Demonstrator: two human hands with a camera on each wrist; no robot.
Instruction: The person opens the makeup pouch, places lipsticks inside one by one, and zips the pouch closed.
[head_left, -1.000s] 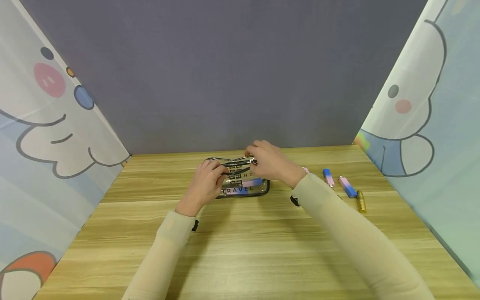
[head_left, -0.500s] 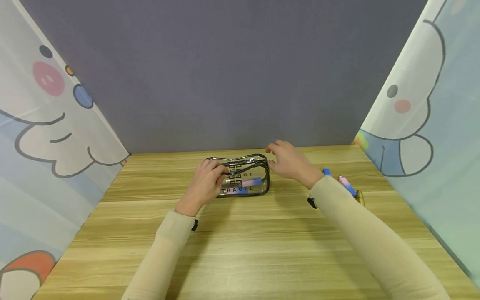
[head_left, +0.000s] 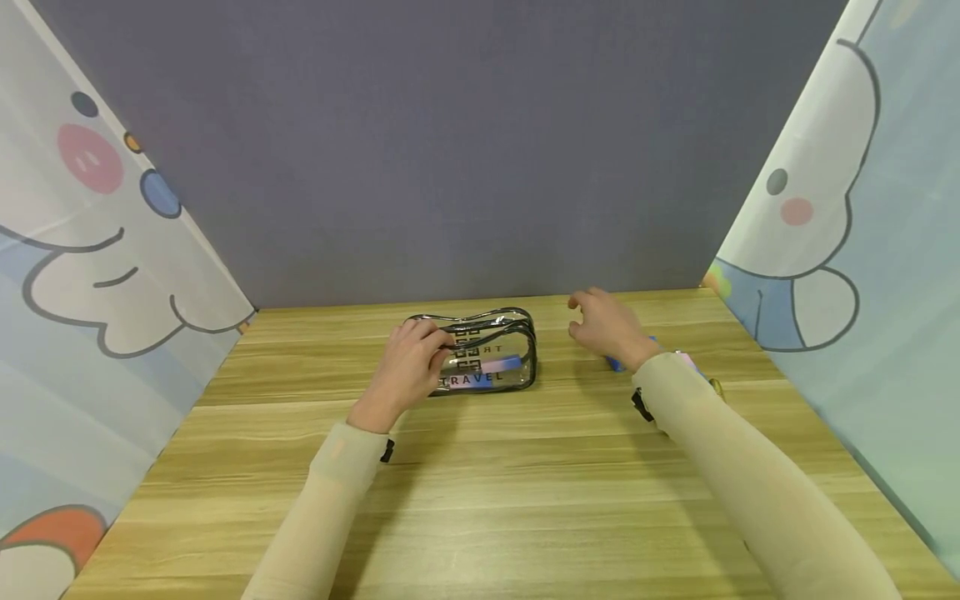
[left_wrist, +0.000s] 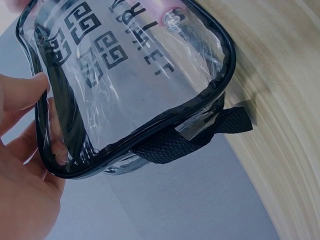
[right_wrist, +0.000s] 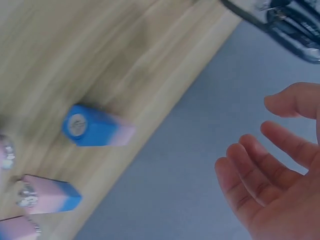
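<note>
A clear toiletry bag (head_left: 533, 354) with black trim and the word TRAVEL stands near the back of the table. Two pink-and-blue tubes lie inside, the upper tube (head_left: 502, 364) showing through the front. My left hand (head_left: 405, 367) pinches the bag's upper left edge; in the left wrist view its thumb (left_wrist: 27, 91) lies on one side of the black piping, fingers on the other. To the right of the bag, my right hand (head_left: 606, 325) hovers with nothing in it, fingers loosely bent. Below it a blue-and-pink square tube (right_wrist: 95, 126) rests on the table.
Beside that tube, the right wrist view has another pink-and-blue tube (right_wrist: 50, 194) and parts of others at the left edge. A gold item (head_left: 717, 387) peeks out past my right sleeve. A grey panel (head_left: 480, 167) rises behind the table (head_left: 480, 500).
My right hand has let go of the bag's top right and moved right, over the loose tubes. My left hand keeps its hold, and the bag stays put.
</note>
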